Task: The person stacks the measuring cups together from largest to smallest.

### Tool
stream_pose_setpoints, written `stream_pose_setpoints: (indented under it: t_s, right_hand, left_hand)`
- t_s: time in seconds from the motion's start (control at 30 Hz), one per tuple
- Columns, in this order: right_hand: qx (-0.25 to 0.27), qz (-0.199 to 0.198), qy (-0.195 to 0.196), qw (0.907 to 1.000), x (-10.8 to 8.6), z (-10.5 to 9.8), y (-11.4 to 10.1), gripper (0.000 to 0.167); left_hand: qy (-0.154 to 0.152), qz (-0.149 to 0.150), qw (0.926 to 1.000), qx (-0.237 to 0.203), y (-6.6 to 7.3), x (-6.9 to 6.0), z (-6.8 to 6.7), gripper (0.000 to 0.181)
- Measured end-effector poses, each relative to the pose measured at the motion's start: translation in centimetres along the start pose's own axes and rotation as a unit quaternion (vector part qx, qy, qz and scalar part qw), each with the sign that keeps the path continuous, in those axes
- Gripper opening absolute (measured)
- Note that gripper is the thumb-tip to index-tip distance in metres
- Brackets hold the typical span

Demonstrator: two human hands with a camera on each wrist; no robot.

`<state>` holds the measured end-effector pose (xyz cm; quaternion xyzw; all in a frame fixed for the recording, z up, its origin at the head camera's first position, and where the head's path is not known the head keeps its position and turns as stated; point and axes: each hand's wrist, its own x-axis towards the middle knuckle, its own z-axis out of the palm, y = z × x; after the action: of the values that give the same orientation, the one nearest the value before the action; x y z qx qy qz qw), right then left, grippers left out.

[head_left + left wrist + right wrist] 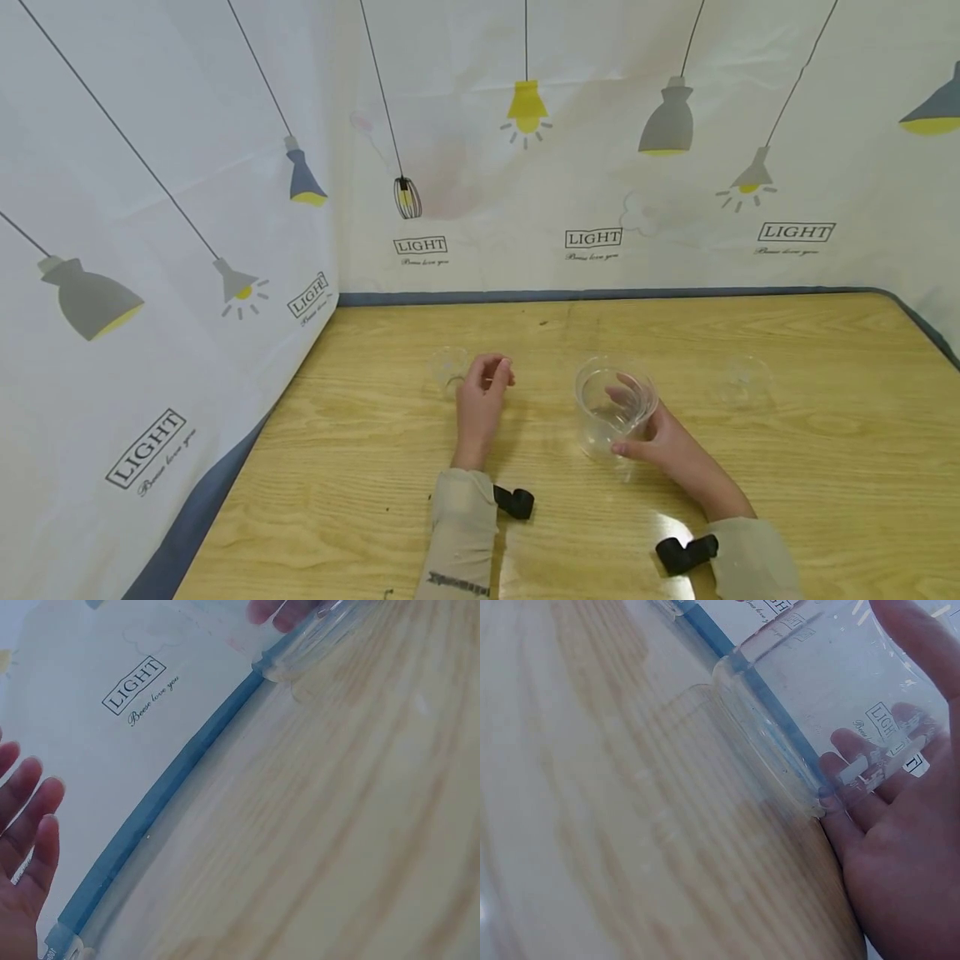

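Observation:
A clear, round plastic container (600,425) stands upright near the middle of the table. My right hand (660,433) grips it from the right side, thumb in front and fingers around the back. In the right wrist view, the fingers show through the wall of the container (772,742), whose base is at or close to the tabletop. To the left, my left hand (482,392) is over the table with loosely bent fingers and no object visible in it. Just beyond it is a small clear cup-like object (447,364), partly hidden by the hand.
Another faint clear object (746,379) sits to the right on the wooden table (847,467). A white cloth printed with lamps (480,167) hangs along the back and left edges. Black wrist devices (516,502) stick out from both sleeves.

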<state>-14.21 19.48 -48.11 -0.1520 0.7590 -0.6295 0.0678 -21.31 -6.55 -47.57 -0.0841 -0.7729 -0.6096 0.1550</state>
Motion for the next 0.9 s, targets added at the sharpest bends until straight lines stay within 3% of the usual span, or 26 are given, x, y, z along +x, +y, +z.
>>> stream_pose_setpoints:
  t_s: [0.3,0.43,0.63,0.9]
  right_hand:
    - [-0.007,-0.002,-0.002,1.0,0.04,-0.06,0.13,0.086]
    - [0.002,-0.005,-0.002,1.0,0.05,0.02,0.09,0.087]
    - [0.024,-0.015,-0.005,0.9996,0.14,0.05,0.31,0.088]
    - [0.018,-0.013,-0.004,0.9997,0.12,0.02,0.26,0.087]
  left_hand:
    - [0.043,-0.01,0.9989,-0.016,0.06,-0.02,-0.29,0.018]
    - [0.08,0.004,0.9967,-0.009,0.0,-0.06,-0.41,0.022]
    - [0.166,0.022,0.9858,-0.01,0.15,-0.28,-0.64,0.027]
    - [0.222,0.03,0.9743,-0.017,0.58,-0.35,-0.95,0.021]
